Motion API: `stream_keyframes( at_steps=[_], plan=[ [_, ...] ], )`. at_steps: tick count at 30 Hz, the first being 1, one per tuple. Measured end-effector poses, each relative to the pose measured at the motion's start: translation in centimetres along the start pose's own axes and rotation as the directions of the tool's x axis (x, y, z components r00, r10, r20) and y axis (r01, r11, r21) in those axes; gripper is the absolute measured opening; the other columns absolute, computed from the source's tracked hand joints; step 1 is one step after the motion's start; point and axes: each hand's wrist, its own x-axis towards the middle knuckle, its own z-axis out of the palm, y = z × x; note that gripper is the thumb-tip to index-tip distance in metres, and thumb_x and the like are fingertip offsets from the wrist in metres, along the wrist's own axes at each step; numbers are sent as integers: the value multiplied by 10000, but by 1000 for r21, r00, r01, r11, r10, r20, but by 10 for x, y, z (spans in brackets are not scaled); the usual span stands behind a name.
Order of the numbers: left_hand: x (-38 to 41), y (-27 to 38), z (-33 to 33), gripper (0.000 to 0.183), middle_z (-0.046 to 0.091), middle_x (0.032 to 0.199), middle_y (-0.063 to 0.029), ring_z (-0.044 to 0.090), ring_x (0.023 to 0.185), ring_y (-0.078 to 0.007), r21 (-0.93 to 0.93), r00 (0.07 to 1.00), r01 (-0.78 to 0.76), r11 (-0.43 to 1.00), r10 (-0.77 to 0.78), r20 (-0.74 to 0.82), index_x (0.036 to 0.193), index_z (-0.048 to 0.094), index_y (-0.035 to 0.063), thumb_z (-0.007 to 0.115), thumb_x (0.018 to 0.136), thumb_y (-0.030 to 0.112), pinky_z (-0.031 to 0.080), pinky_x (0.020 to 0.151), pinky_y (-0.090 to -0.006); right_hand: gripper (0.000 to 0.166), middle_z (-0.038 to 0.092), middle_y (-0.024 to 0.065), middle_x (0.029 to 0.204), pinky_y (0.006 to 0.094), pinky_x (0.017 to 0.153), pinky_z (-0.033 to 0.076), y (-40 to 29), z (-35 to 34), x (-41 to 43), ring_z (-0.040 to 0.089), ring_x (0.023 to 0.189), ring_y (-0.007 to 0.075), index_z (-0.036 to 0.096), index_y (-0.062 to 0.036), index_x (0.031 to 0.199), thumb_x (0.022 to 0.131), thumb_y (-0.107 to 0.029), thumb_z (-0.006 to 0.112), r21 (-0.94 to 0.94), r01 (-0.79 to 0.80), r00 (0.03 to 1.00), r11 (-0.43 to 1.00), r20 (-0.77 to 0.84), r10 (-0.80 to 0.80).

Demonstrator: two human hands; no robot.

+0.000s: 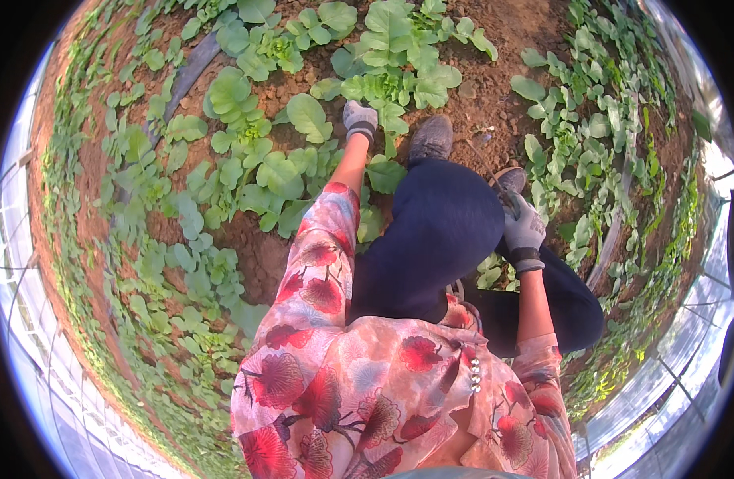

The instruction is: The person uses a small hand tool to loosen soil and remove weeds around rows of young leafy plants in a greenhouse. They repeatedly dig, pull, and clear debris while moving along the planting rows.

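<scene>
My left hand (pixel 360 118), in a grey knit glove, reaches down at the base of a large leafy green plant (pixel 397 78). Its fingers are bent and partly hidden, so whether they grip anything cannot be seen. A broad leaf (pixel 309 118) stands just left of it. Beside my knee, my right hand (pixel 524 226), gloved the same way, is closed around the handle of a thin hand tool (pixel 479 157). The tool's slim brown shaft points forward over the soil between my shoes; its tip is too small to make out.
I crouch with one shoe (pixel 431 138) by the plant and the other shoe (pixel 510 179) to the right. Leafy rows (pixel 582 132) flank me on brown soil (pixel 492 90). A dark plastic strip (pixel 193 69) runs at left. Translucent greenhouse walls (pixel 20 239) curve around the rim.
</scene>
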Motion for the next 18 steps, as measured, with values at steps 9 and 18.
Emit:
stream_keyframes(
  at_steps=[9, 18],
  plan=[
    [-18, 0, -26, 438, 621, 1105, -196, 579, 1048, -351, -146, 993, -101, 984, 108, 39, 1109, 576, 33, 683, 706, 166, 460, 886, -389, 364, 638, 106, 907, 413, 716, 496, 0, -2, -1, 627, 851, 306, 623, -212, 1134, 771, -217, 649, -35, -36, 999, 999, 8, 36],
    [10, -5, -11, 266, 643, 1056, -202, 613, 1006, -330, 337, 972, -195, 921, 135, 192, 978, 669, 33, 561, 798, 195, 483, 873, -391, 373, 628, 106, 891, 404, 710, 497, -4, -1, -1, 626, 831, 304, 623, -220, 1138, 765, -213, 646, -9, -3, 1000, 1000, 3, 3]
  ],
)
